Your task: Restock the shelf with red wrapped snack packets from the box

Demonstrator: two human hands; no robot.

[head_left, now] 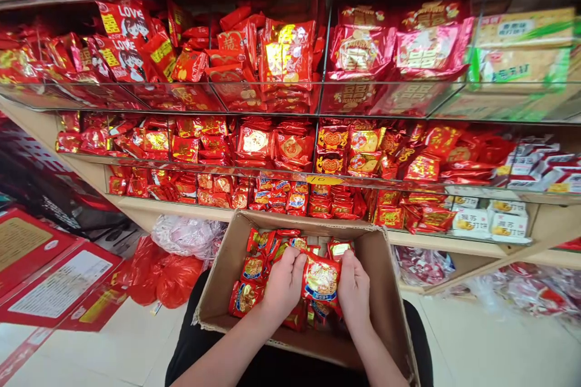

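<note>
Between my two hands is a small red snack packet [321, 278] with gold and blue print, held over an open cardboard box [381, 290]. My left hand [285, 281] is closed on the packet's left edge, thumb on top. On its right edge my right hand [354, 287] is closed in the same way. Several similar red packets [252, 267] lie loose in the box, mostly at its left and middle. The box rests on my lap, between black-clad legs. My hands hide part of what lies in it.
Glass-fronted shelves [272, 107] full of red packets stand ahead, with a yellow price tag [324, 180] on one edge. White boxed packs [472, 221] sit at the lower right. Red plastic bags [166, 275] and a red carton [59, 287] are on the tiled floor at left.
</note>
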